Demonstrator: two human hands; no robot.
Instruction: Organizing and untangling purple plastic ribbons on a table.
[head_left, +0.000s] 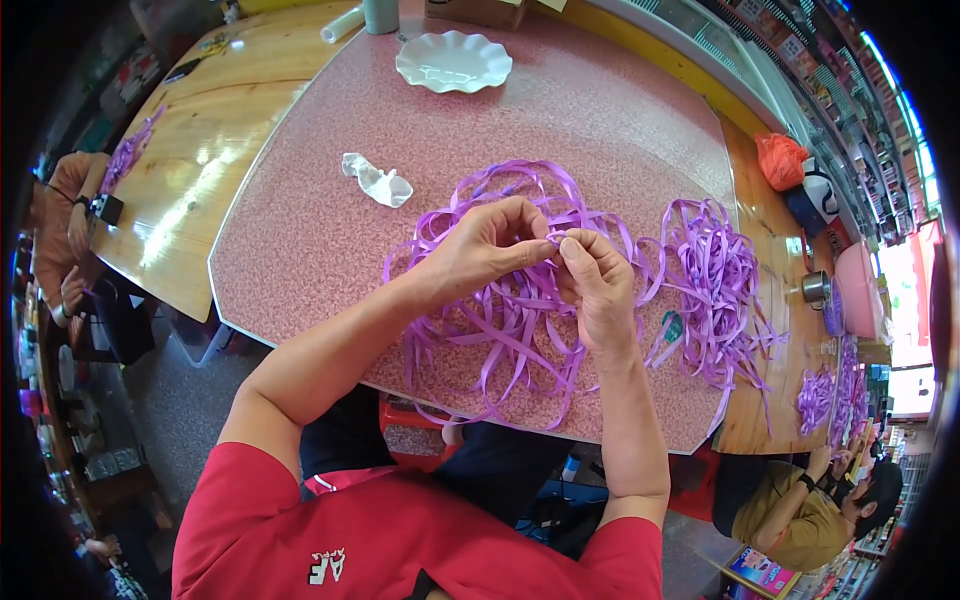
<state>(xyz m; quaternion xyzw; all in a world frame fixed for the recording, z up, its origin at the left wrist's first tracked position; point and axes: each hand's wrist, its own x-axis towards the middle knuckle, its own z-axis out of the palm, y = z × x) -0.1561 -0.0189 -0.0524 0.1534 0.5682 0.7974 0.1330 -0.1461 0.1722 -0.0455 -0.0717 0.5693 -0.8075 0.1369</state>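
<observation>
left hand (497,240) and right hand (598,285) pinch a purple ribbon (522,303) between their fingertips.
its loose loops lie beneath them on a pink speckled tabletop (300,235), a tangled ribbon heap (712,290) to the right; beyond sits a scalloped white dish (453,68); farther right, a metal cup (815,288) and pink basin (856,290), contents unclear, near stocked shelves (845,120).

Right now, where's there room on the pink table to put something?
The table is bare left of the white tissue, and between the plate and the purple ribbon heap. It's crowded under the left hand and right hand, where that heap spreads, and at the second heap further right.
</observation>
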